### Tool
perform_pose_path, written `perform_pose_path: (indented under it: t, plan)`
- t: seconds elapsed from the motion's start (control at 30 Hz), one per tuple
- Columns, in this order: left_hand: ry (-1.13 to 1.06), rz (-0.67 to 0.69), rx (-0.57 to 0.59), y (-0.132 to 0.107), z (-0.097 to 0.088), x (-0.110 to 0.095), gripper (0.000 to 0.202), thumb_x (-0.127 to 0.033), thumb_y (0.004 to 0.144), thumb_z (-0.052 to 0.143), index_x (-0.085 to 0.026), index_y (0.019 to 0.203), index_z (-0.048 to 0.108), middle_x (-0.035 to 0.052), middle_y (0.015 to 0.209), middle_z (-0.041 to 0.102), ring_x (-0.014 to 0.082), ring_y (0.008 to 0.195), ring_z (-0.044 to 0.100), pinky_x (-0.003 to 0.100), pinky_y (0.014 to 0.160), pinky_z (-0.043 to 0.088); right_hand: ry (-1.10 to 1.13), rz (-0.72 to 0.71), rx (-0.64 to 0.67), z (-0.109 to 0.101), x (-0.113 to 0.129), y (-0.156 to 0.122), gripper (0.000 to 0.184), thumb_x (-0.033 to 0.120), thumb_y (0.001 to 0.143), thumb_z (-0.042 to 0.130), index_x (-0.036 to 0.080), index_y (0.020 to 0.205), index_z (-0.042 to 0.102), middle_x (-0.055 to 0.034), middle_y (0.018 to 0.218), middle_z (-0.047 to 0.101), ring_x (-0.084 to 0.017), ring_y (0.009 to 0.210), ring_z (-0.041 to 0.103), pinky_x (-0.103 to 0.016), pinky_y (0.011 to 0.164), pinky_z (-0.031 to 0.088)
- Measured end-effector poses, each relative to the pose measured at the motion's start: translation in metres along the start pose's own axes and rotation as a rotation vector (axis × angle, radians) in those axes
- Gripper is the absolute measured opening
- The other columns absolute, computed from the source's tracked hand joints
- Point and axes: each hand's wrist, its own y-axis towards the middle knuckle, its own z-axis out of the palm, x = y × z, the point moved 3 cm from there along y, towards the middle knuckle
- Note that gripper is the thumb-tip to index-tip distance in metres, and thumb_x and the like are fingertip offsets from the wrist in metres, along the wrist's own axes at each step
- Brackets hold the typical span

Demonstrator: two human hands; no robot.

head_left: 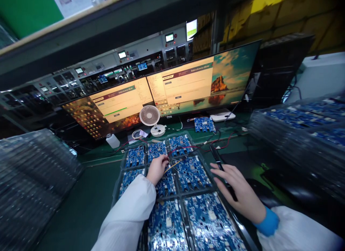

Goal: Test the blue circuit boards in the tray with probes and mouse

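Our left hand [157, 168] pinches a thin yellow wire [172, 165] over the blue circuit boards [192, 173] in the tray [215, 173] mid-bench; right hand [237, 191] rests spread, holding nothing. We'd guess the boards are light, stiff, fragile — grab their edges.

electronics factory test station: trays of blue circuit boards [192, 173] covered the green worktop [88, 204], two monitors [185, 83] ran software, stacked trays [296, 136] stood alongside.
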Motion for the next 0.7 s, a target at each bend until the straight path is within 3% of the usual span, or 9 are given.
perform_pose_path:
  t: [0.23,0.43,0.7]
  plan:
    - [0.049,-0.013,0.022,-0.0011,0.0008,0.0002,0.016,-0.018,0.085,0.049,-0.021,0.087,0.064,-0.0035,0.064,0.064,0.0118,0.054,0.061,0.022,0.061,0.047,0.039,0.029,-0.001,-0.0008,-0.0007,0.0002,0.030,0.017,0.087,0.052,0.028,0.115,0.056,-0.0042,0.115,0.068,-0.020,0.100,0.061,-0.038,0.086,0.052]
    - [0.120,0.079,0.025,-0.0021,-0.0011,0.0006,0.015,-0.020,0.085,0.052,-0.023,0.090,0.066,0.0011,0.085,0.071,0.0161,0.080,0.065,0.026,0.080,0.047,0.031,0.025,0.005,0.0013,-0.0016,-0.0013,0.030,0.017,0.087,0.051,0.028,0.114,0.057,-0.0042,0.113,0.069,-0.020,0.100,0.062,-0.039,0.086,0.053]
    - [0.109,0.100,-0.008,0.0001,0.0023,0.0077,0.014,-0.017,0.082,0.055,-0.021,0.088,0.068,0.0028,0.092,0.072,0.0162,0.085,0.065,0.029,0.085,0.049,0.024,0.007,0.007,0.0004,-0.0015,-0.0010,0.030,0.017,0.087,0.051,0.027,0.115,0.056,-0.0036,0.113,0.069,-0.019,0.098,0.063,-0.038,0.087,0.053]
